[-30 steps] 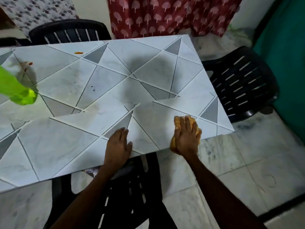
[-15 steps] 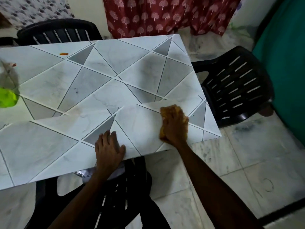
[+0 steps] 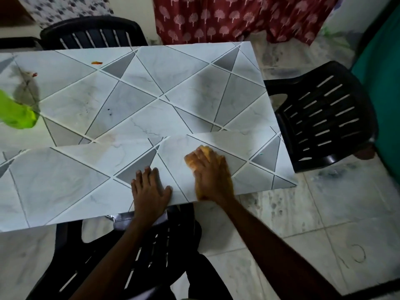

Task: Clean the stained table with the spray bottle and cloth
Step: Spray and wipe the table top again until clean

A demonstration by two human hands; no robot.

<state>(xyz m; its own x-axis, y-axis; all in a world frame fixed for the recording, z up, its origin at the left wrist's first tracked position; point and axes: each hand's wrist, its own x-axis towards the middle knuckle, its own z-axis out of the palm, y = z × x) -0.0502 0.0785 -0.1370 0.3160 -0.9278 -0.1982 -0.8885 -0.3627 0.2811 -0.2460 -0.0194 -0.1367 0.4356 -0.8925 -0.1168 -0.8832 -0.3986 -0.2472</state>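
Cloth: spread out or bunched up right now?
Bunched. The orange cloth is a small wad mostly hidden under the right hand pressing it on the table; only a puffy edge shows beyond it.

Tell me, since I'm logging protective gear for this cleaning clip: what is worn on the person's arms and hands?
Nothing that shows. The left arm and right arm are bare as far as the frame reaches, with no sleeves. The left hand has no glove, ring, watch or band. The right hand has no glove either; blur hides any small ring there.
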